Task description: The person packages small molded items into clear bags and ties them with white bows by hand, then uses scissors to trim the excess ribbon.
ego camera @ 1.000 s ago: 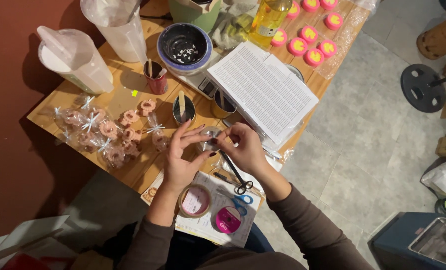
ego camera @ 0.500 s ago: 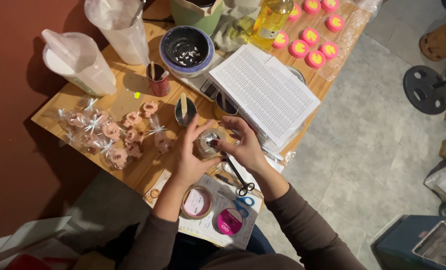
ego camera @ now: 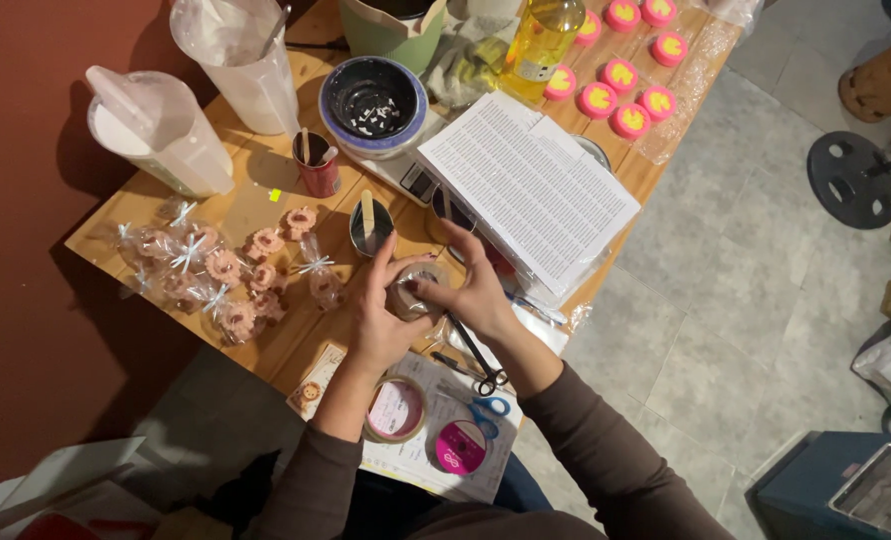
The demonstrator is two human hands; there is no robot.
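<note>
Both hands hold a small tape roll (ego camera: 418, 290) just above the table (ego camera: 256, 215), near a small cup (ego camera: 371, 228). The left hand (ego camera: 381, 315) cups its side with fingers closed on it; the right hand (ego camera: 476, 295) pinches its top edge. The roll looks light and stiff; its rim seems the best place to grip.

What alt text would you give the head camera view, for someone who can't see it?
Seen from above, a person's left hand and right hand together hold a small roll of tape over a cluttered wooden table. Wrapped pink flower-shaped pieces lie to the left, a printed sheet to the right, black scissors below.
</note>
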